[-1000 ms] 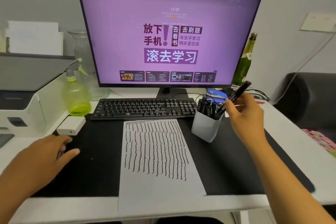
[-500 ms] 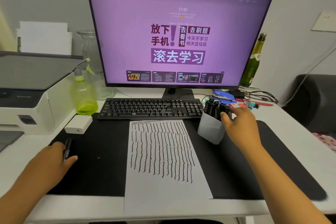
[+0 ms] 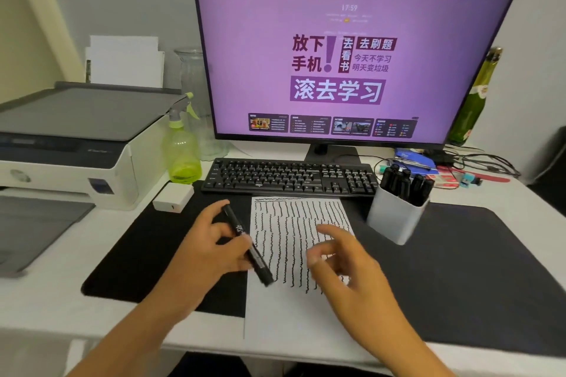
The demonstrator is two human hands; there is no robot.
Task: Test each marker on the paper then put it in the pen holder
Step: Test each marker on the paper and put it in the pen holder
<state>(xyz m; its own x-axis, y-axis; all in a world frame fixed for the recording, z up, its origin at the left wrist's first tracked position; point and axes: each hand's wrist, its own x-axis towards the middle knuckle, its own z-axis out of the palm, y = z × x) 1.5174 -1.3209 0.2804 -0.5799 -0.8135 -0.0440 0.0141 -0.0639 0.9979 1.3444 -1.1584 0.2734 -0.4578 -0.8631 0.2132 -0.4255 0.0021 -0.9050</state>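
Black plastic marker (image 3: 247,244), capped, slim and stiff, is lying angled in my left hand (image 3: 218,249), fingers curling round its middle, over the left edge of the white scribbled paper (image 3: 298,257). My right hand (image 3: 343,260) is hovering loose, holding nothing. I'm judging it light, slick; pinching the near cap looks best. White pen holder (image 3: 393,220) is standing far right.

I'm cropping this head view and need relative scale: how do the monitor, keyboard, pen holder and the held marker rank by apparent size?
Largest to smallest as they look:
1. monitor
2. keyboard
3. pen holder
4. marker, in the left hand

The marker sits nearer the camera, so its length looks close to the holder's height; that last pair is unsure.
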